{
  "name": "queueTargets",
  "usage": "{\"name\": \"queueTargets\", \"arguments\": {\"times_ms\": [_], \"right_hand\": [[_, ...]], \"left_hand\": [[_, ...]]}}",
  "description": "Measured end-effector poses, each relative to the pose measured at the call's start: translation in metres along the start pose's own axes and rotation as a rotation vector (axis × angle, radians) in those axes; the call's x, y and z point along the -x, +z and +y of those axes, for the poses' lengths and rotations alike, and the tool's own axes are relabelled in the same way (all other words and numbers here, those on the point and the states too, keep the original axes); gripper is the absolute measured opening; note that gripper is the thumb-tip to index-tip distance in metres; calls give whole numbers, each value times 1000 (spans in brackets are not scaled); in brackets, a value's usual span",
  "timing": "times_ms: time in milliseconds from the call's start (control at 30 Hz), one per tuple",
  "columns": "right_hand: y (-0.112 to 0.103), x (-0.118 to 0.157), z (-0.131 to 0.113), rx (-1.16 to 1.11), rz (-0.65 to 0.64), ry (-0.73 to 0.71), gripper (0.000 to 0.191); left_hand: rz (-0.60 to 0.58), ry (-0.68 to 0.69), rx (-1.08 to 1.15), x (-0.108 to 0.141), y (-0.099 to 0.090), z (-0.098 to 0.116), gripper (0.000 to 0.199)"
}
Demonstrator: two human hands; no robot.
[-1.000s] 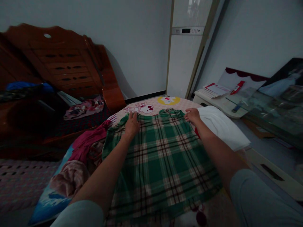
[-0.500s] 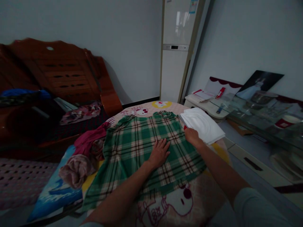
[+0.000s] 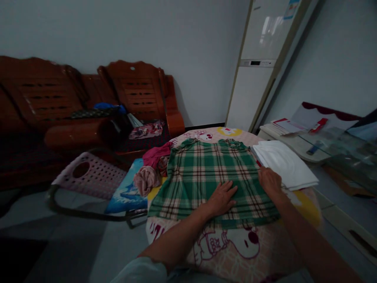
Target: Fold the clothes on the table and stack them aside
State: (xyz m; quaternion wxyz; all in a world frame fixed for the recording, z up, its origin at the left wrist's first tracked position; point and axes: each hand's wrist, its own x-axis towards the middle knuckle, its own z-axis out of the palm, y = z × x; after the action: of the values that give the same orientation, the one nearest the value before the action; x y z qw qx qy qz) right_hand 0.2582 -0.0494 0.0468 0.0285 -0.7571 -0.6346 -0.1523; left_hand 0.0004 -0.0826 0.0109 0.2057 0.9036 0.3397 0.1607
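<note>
A green plaid garment lies spread out on a round table with a pink cartoon-print cover. My left hand rests flat on the cloth right of its middle, fingers spread. At the garment's right edge my right hand is closed around a thin object with a red part; its kind is hard to make out in the dim light. Just right of that hand sits a folded white cloth. Bunched dark pink and dusty pink clothes touch the garment's left side.
Left of the table stands a pink perforated chair with a blue cushion. Wooden seating lines the wall behind. A tall white cabinet-like unit fills the corner. Papers lie on the right-hand stand beside a glass shelf.
The view has swung left, so everything sits further right. The garment's lower left corner has shifted up onto the table. My left hand stays flat and my right hand stays closed at the right edge.
</note>
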Motion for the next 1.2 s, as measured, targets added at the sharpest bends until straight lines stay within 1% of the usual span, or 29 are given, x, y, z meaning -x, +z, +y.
{"name": "queueTargets", "arguments": {"times_ms": [33, 100, 167, 200, 267, 300, 333, 367, 433, 533, 633, 733, 800, 867, 933, 1000, 1133, 1200], "right_hand": [[1, 8, 1, -13, 18, 2, 30], [1, 24, 3, -38, 15, 20, 30], [1, 40, 6, -58, -5, 60, 29], [1, 48, 8, -65, -11, 89, 29], [3, 61, 11, -80, -15, 162, 29], [4, 67, 12, -90, -12, 202, 28], [5, 72, 14, -102, -5, 234, 27], [6, 77, 17, -116, 5, 260, 27], [9, 84, 21, -151, 44, 294, 27], [13, 92, 28, -190, 115, 355, 32], [15, 98, 33, -201, 162, 428, 37], [17, 102, 36, -206, 219, 469, 36], [19, 104, 37, -206, 264, 483, 33], [20, 104, 39, -209, 283, 483, 33], [21, 105, 39, -210, 265, 481, 35], [18, 105, 38, -201, 226, 484, 37], [5, 108, 32, -149, 87, 522, 41], [-3, 108, 31, -148, 9, 519, 44]], "left_hand": [[50, -13, 35, 7, -3, -3, 57], [185, -66, 72, 23, -14, -16, 50], [338, -175, 45, 41, -34, -37, 43], [414, -253, 3, 51, -46, -49, 41], [542, -463, -116, 73, -72, -72, 39], [589, -573, -182, 84, -84, -83, 38], [604, -662, -241, 94, -95, -91, 37], [599, -746, -284, 104, -103, -98, 37], [541, -868, -332, 119, -112, -107, 36], [447, -982, -361, 131, -111, -110, 30], [423, -1032, -396, 133, -107, -108, 30], [428, -1048, -379, 132, -107, -106, 33], [462, -1057, -341, 135, -110, -107, 37], [524, -1067, -300, 139, -113, -109, 43], [574, -1076, -267, 145, -115, -111, 50], [574, -1071, -247, 148, -116, -111, 52], [499, -1069, -238, 151, -116, -109, 57], [458, -1086, -234, 151, -117, -110, 61]]}}
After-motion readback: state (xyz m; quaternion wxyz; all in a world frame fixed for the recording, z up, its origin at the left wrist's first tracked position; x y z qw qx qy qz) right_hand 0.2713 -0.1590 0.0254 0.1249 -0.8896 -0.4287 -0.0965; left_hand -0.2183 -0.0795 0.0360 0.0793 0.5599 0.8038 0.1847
